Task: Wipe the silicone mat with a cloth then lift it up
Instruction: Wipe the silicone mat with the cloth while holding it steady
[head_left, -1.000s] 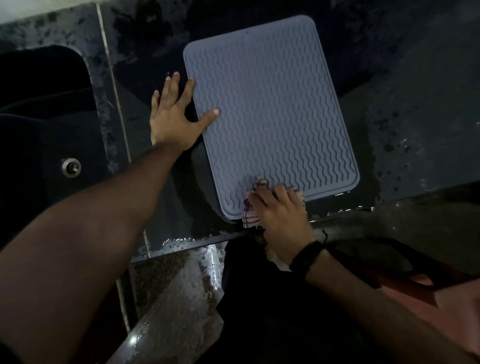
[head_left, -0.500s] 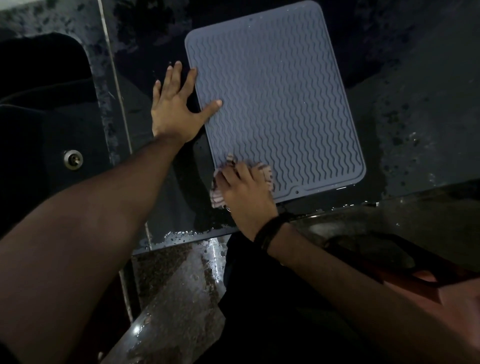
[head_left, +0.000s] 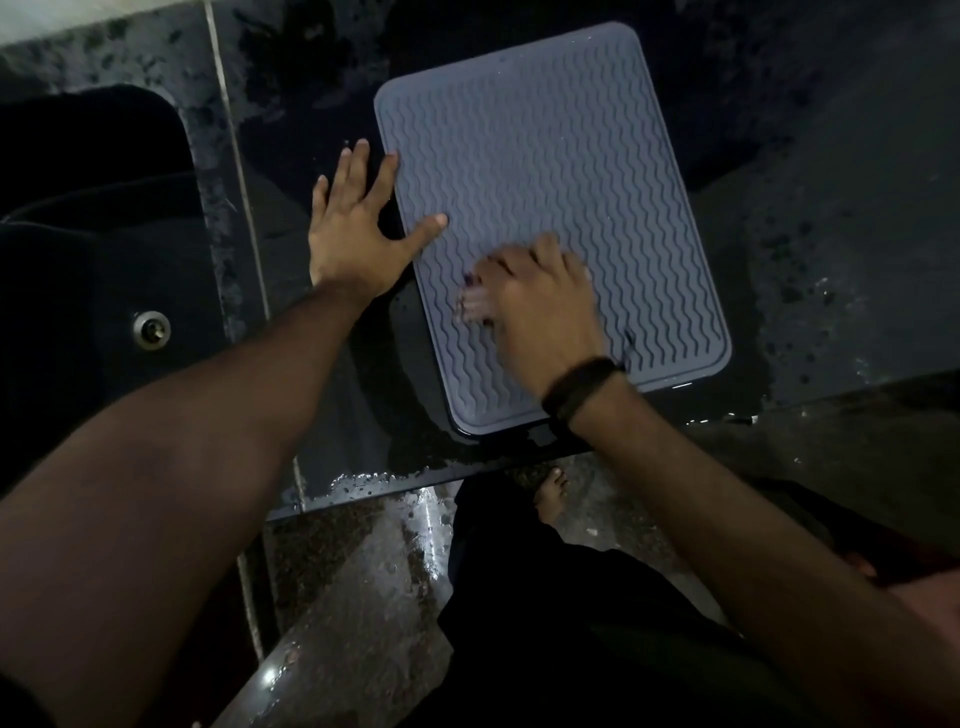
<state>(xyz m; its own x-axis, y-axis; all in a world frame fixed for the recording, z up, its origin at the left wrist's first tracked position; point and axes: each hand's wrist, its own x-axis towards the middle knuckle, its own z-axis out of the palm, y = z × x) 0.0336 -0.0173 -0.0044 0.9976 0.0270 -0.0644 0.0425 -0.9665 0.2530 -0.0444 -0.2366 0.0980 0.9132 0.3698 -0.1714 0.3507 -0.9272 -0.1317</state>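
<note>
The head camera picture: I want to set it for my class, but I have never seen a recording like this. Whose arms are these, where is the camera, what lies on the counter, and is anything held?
There is no machine here. A person wears a wide-angle camera on the head, looking forward and down, so both arms reach in from the bottom of the picture.

On the dark, wet stone counter lies a grey rectangular silicone mat with wavy ridges. The left hand lies flat and spread at the mat's left edge, thumb on the mat. The right hand, a black band at its wrist, presses a small pale cloth onto the mat; the cloth is blurred. A dark sink sits on the left.
</note>
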